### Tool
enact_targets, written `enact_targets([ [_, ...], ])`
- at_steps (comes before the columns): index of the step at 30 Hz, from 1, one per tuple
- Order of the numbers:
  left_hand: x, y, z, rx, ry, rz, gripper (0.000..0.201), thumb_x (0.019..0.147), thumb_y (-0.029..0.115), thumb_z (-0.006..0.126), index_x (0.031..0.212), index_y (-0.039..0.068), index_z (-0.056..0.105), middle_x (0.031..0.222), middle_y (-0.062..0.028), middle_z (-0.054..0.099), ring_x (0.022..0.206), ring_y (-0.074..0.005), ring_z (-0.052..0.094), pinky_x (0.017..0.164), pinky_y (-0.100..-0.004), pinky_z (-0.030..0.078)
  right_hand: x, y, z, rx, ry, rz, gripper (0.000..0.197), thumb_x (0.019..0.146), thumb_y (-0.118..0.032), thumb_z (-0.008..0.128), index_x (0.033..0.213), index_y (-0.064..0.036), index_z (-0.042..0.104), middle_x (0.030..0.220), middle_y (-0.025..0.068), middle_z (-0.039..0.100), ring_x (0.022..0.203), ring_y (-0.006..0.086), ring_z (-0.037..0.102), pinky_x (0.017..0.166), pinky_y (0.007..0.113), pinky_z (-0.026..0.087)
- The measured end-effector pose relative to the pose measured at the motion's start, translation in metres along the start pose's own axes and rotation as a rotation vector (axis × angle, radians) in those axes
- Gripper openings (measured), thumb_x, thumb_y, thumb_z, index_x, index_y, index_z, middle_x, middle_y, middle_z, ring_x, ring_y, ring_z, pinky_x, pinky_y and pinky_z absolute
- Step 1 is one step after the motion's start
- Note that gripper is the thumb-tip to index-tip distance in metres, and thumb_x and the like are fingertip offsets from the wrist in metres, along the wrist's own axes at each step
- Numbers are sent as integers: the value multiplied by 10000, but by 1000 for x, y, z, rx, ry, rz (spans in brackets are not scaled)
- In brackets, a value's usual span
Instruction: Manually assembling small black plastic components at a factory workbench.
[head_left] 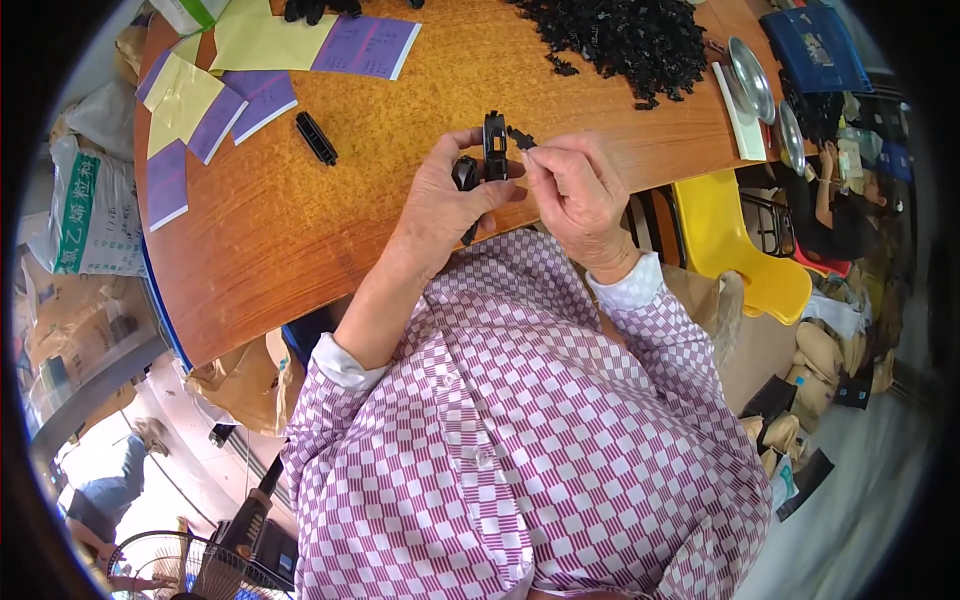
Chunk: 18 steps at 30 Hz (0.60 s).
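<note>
My left hand (447, 195) is closed around an upright black plastic housing (494, 135) with a window-like opening near its top. A second dark, rounded object (465, 172) is tucked in the same palm; its kind is not clear. Just right of the housing, my right hand (582, 190) pinches a small, jagged black plastic piece (519, 138) between thumb and forefinger. That piece is very close to the housing's side; whether they touch I cannot tell. On the table to the left lies a similar long black part (317, 139), apart from both hands.
A wooden table (330, 230) spreads ahead, its front edge at my waist. At its far side lies a big heap of small black pieces (640, 45). Purple and yellow paper slips (265, 100) lie at left. Metal dishes (750, 78) stand at right, above a yellow chair (720, 235).
</note>
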<state>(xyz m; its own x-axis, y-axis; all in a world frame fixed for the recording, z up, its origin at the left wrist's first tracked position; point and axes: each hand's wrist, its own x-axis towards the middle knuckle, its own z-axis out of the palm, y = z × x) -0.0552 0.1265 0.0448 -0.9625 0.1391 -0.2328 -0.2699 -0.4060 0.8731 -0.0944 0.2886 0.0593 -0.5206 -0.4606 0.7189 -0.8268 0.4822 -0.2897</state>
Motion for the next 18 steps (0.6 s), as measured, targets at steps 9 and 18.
enact_targets([
  [9, -1, 4, -15, -159, -199, -117, 488, 799, 65, 659, 1202, -69, 418, 928, -149, 644, 685, -116, 632, 486, -186, 436, 19, 7, -10, 399, -222, 263, 155, 792, 81, 576, 909, -2, 636, 873, 83, 593, 802, 195, 568, 672, 281, 453],
  [18, 1, -4, -19, -272, -434, -246, 473, 791, 166, 697, 1163, -47, 497, 989, -177, 636, 665, -104, 628, 487, -155, 432, 24, 24, -20, 631, -510, 164, 93, 757, -1, 636, 845, -29, 646, 842, 46, 604, 826, 205, 561, 714, 298, 438],
])
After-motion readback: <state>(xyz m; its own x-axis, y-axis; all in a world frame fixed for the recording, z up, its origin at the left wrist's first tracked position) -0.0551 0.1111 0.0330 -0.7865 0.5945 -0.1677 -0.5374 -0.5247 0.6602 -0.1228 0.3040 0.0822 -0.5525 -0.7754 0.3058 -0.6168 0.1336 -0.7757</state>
